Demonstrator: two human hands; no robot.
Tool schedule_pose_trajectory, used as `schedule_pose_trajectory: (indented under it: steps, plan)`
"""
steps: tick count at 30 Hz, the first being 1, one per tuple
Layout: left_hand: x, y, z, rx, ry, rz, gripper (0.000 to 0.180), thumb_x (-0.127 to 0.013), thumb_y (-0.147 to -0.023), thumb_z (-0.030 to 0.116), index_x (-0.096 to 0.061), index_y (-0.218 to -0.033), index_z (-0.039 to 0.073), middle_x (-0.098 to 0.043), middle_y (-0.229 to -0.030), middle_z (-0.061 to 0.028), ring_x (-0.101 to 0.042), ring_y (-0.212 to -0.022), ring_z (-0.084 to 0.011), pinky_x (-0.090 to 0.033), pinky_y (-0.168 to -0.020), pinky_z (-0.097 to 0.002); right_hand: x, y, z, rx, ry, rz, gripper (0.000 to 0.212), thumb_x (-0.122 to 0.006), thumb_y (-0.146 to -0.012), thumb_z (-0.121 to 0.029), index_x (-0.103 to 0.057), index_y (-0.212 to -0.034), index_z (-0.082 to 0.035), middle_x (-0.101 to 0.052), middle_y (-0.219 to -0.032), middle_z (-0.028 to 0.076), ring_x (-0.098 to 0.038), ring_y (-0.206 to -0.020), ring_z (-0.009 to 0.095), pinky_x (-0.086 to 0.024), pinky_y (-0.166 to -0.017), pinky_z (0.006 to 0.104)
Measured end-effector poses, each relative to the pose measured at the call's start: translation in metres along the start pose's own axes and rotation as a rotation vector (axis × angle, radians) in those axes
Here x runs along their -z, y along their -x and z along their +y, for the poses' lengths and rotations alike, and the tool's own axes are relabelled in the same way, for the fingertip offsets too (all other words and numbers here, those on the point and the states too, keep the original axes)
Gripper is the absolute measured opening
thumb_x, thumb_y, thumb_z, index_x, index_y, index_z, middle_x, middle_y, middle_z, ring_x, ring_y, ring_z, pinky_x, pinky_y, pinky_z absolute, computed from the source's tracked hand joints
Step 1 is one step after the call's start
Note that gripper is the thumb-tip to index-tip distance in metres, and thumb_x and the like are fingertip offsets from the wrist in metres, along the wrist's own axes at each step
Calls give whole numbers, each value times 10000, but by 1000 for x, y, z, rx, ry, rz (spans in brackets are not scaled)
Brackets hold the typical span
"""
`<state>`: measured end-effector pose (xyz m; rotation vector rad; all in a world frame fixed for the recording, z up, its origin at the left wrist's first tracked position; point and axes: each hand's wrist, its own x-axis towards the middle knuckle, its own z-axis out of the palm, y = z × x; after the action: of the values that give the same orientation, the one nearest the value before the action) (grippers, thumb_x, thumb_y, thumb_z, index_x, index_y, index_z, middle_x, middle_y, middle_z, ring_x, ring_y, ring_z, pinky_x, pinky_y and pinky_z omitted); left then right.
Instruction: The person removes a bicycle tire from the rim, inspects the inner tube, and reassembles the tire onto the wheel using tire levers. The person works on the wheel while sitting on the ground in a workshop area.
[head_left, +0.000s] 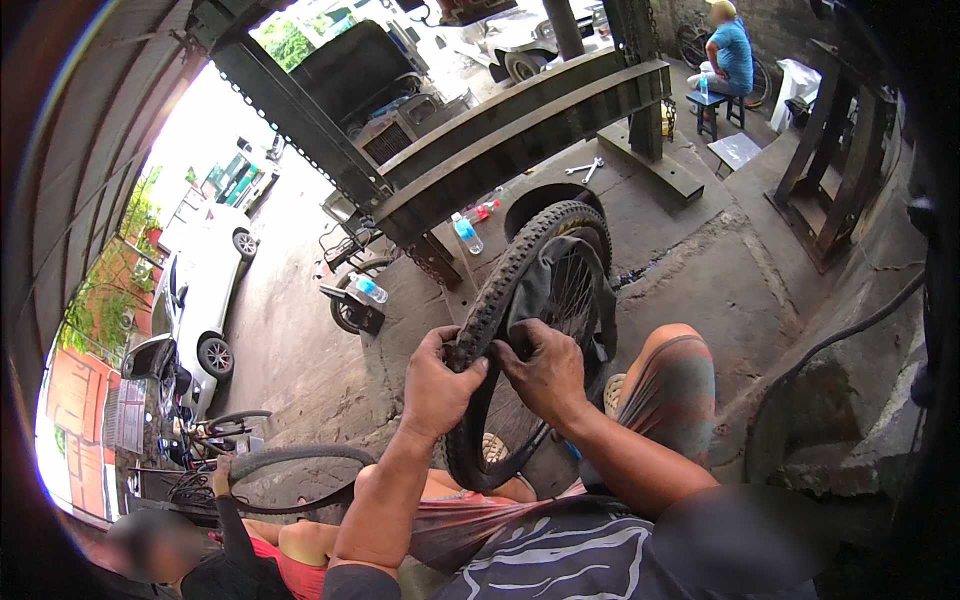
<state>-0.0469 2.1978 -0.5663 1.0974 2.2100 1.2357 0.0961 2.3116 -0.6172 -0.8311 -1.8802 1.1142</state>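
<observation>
A spoked bicycle wheel [565,290] stands upright in front of me, its knobby black tyre [510,270] partly off the rim. My left hand [437,385] grips the tyre's near edge, fingers curled over the tread. My right hand [545,372] clutches the limp black inner tube [545,275] and the tyre edge right beside the left hand. The wheel's lower part rests between my knees; my right knee [672,375] shows beside it.
A person at lower left holds another loose tyre [300,458]. Heavy steel beams [500,150] cross overhead. Plastic bottles [466,233], wrenches [584,169] and a dark round pit [540,200] lie on the concrete. Another person sits on a stool [722,105] far back. Cars stand outside.
</observation>
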Motion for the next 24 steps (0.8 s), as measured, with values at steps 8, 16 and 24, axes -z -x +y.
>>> schedule_pose_trajectory:
  steps: [8, 16, 24]
  plan:
    - [1, 6, -5, 110, 186, 23, 519, -906, -931, 95, -698, -1371, -83, -827, -1103, -121, -781, -983, -176, -626, -920, -329, 27, 11, -15, 99, 172, -228, 410, -810, -981, -149, -729, -1353, 4, -797, -1171, 251, -775, -1123, 450, -608, -979, 524]
    - [17, 3, -13, 70, 33, -112, 768, -941, -849, 176, -605, -1501, -54, -804, -1235, -179, -775, -1126, -233, -603, -1036, -381, 16, 14, 8, -195, -253, -251, 469, -795, -993, -164, -610, -1385, 16, -797, -1198, 276, -772, -1180, 471, -600, -1028, 499]
    - [-2, 25, 28, 35, -514, 28, 898, -910, -839, 184, -491, -1628, 94, -758, -1369, -281, -737, -1274, -480, -570, -1123, -528, 17, 1, 5, -231, -163, -389, 690, -872, -922, -324, -577, -1427, 43, -741, -1334, 316, -745, -1255, 471, -577, -1091, 502]
